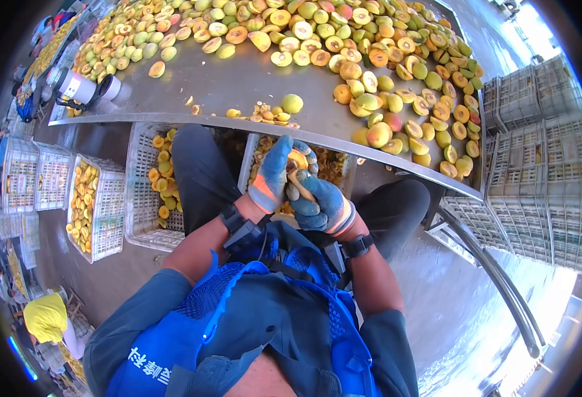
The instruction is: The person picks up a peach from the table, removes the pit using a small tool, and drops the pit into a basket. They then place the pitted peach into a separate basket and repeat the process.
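Observation:
Both my hands wear blue gloves with orange and white cuffs, and they meet in front of the table's near edge. My left hand (275,173) is closed around a halved peach (297,159), its orange cut side partly showing. Wrapped round a short pitting tool (305,185) with a tan handle is my right hand (327,206). The tool's working end is at the peach half, hidden by fingers. Below my hands sits a crate of small orange-brown pieces (334,165), partly covered by them.
A metal table (221,83) carries many halved peaches (383,56), with scraps and one whole-looking peach (291,103) near its edge. A metal flask (79,88) lies at left. Crates of peach halves (109,205) stand left; stacked crates (536,159) rise right. A person in yellow (46,317) works lower left.

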`<state>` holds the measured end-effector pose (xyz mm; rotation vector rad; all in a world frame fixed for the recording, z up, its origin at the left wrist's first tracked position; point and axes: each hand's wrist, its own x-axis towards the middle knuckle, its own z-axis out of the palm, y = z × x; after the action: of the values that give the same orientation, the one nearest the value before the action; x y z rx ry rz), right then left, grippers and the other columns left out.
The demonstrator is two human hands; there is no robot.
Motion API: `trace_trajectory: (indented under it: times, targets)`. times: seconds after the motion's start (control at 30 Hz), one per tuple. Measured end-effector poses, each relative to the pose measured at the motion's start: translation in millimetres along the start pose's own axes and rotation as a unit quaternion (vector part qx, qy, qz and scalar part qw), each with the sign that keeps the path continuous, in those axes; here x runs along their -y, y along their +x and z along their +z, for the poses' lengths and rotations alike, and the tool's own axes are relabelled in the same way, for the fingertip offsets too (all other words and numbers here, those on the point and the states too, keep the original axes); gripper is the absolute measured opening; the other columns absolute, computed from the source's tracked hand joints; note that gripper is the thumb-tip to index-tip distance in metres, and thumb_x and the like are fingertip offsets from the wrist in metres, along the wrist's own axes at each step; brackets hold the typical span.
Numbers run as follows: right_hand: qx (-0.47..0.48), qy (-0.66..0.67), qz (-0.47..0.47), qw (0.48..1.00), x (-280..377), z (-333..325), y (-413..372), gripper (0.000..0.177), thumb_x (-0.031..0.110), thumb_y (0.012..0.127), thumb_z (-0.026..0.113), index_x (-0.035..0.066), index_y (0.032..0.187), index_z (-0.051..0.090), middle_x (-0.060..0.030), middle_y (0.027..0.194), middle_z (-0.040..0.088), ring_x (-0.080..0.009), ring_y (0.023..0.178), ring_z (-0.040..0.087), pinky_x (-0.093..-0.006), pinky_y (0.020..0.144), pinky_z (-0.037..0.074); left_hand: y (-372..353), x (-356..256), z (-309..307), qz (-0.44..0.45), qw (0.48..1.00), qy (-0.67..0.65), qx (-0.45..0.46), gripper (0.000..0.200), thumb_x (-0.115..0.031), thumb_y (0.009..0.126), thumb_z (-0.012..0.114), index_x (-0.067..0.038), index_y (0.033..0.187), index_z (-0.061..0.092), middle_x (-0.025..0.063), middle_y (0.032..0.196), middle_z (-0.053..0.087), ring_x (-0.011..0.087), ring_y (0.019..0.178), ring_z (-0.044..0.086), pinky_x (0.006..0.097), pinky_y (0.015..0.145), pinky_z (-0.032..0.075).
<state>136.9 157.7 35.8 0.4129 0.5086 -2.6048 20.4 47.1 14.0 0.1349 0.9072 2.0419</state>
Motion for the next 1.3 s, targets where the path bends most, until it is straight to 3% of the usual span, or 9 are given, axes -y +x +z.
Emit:
trace_trajectory:
  times: [0.27,0.33,0.37,0.43,0.47,0.6,0.7,1.07,1.3]
  targets:
    - [0.008,-0.014,-0.053,0.998,-5,-28,2,0.039,0.045,0.104,0.05,0.008,0.097,0.062,0.0014,0.057,0.046,-0.0085,0.04,0.038,-0.0227,0.038,0.027,23,-41,-47,0.067,0.981,0.164,-0.082,0.027,-0.026,0.104,0.054,-0.002,0.112,0.065,0.0147,0.101,0.071,0.023,0.09,0.072,0.0362,0.078,0.059]
    - [-0.238,-0.516,-0.142,0.81,-15,-49,21,0.043,0.041,0.103,0.053,0.001,0.095,0.064,-0.0106,0.068,0.062,-0.0209,0.058,0.059,-0.0373,0.054,0.047,13,-92,-82,0.351,0.674,0.647,-0.056,0.027,0.006,0.092,0.055,-0.001,0.117,0.064,0.0136,0.106,0.071,0.0227,0.09,0.072,0.0339,0.08,0.06]
    - [-0.279,-0.592,-0.144,0.743,-21,-57,24,0.043,0.041,0.102,0.055,0.0,0.095,0.064,-0.0155,0.071,0.064,-0.0274,0.064,0.062,-0.0409,0.06,0.048,-5,-120,-62,0.301,0.815,0.487,-0.086,0.028,0.006,0.09,0.056,0.001,0.116,0.064,0.0151,0.111,0.069,0.0235,0.094,0.071,0.0327,0.078,0.059]
    - [-0.3,-0.613,-0.123,0.72,-26,-65,23,0.043,0.041,0.101,0.058,-0.001,0.096,0.065,-0.0242,0.078,0.066,-0.0396,0.074,0.065,-0.0464,0.067,0.05,-20,-175,-128,0.402,0.535,0.731,-0.135,0.021,-0.012,0.098,0.059,0.0,0.114,0.066,0.0138,0.108,0.066,0.0227,0.096,0.068,0.0361,0.085,0.057]
    - [-0.28,-0.564,-0.099,0.771,-27,-69,23,0.043,0.041,0.101,0.058,-0.001,0.097,0.066,-0.0281,0.081,0.066,-0.0453,0.079,0.066,-0.0483,0.068,0.05,-33,-187,-115,0.293,0.798,0.468,-0.242,0.024,-0.016,0.096,0.064,0.0,0.114,0.066,0.0155,0.106,0.066,0.029,0.098,0.067,0.0381,0.088,0.054]
    - [-0.315,-0.641,-0.092,0.694,-34,-78,31,0.045,0.043,0.1,0.056,0.0,0.1,0.068,-0.0312,0.09,0.068,-0.0502,0.091,0.065,-0.0505,0.077,0.052,-35,-229,-139,0.332,0.258,0.865,-0.272,0.031,-0.022,0.091,0.072,-0.002,0.115,0.066,0.0168,0.112,0.066,0.0332,0.099,0.066,0.0389,0.091,0.052]
    - [-0.334,-0.615,-0.097,0.707,-29,-69,33,0.045,0.044,0.1,0.057,0.0,0.101,0.068,-0.0315,0.091,0.068,-0.0505,0.092,0.065,-0.0505,0.078,0.052,25,-186,-90,0.268,0.658,0.677,-0.192,0.032,-0.021,0.089,0.075,-0.004,0.115,0.068,0.0168,0.111,0.065,0.0318,0.101,0.065,0.0397,0.092,0.052]
    - [-0.389,-0.574,-0.173,0.7,-39,-68,11,0.036,0.037,0.1,0.061,0.001,0.1,0.065,-0.0267,0.083,0.068,-0.042,0.076,0.065,-0.0461,0.068,0.051,155,-73,-17,0.035,0.503,0.863,-0.005,0.05,-0.035,0.081,0.073,-0.01,0.124,0.066,0.0202,0.125,0.062,0.0355,0.113,0.063,0.0448,0.098,0.051]
    - [-0.299,-0.372,-0.343,0.809,-22,-53,26,0.018,0.017,0.103,0.06,-0.001,0.098,0.062,-0.0067,0.078,0.063,-0.0111,0.073,0.056,-0.0327,0.063,0.048,99,-67,-44,0.107,0.952,0.283,0.047,0.047,-0.013,0.088,0.061,0.001,0.132,0.058,0.015,0.126,0.064,0.0216,0.113,0.064,0.037,0.099,0.054]
